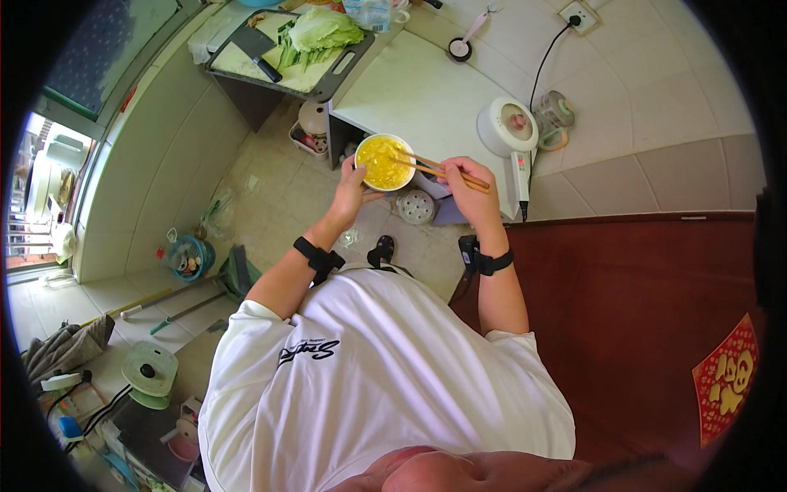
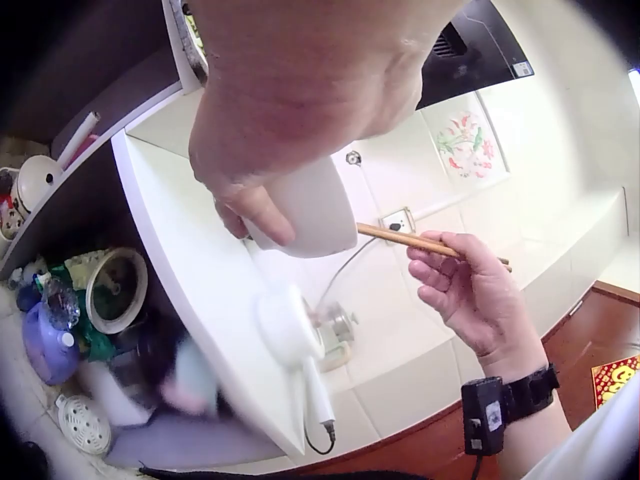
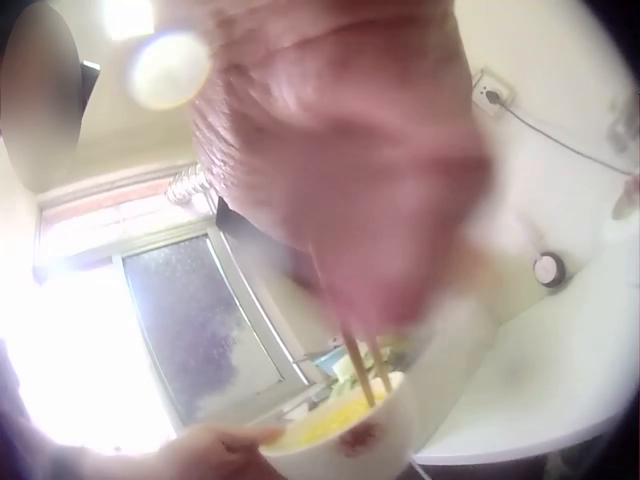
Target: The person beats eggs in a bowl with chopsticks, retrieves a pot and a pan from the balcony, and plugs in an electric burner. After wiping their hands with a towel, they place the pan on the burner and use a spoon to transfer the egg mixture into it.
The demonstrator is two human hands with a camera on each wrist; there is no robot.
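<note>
A white bowl (image 1: 385, 187) of yellow, egg-like liquid (image 1: 379, 161) is held up in front of the counter edge. The left hand (image 1: 350, 193) grips its side; in the left wrist view fingers (image 2: 266, 214) curl round the bowl (image 2: 318, 212). The right hand (image 1: 470, 190) holds a pair of wooden chopsticks (image 1: 449, 171), their tips in the liquid. The right wrist view shows the chopsticks (image 3: 358, 362) reaching into the bowl (image 3: 385, 440), with the right hand (image 3: 350, 200) blurred above and the left hand (image 3: 215, 455) at the rim.
A white counter (image 1: 410, 82) bears a small white cooker (image 1: 497, 128) with its handle and a glass jug (image 1: 557, 110). Beyond lies a cutting board (image 1: 328, 86) with leafy greens (image 1: 324, 33) and a knife (image 1: 267, 69). A white perforated item (image 1: 416, 207) is below the bowl.
</note>
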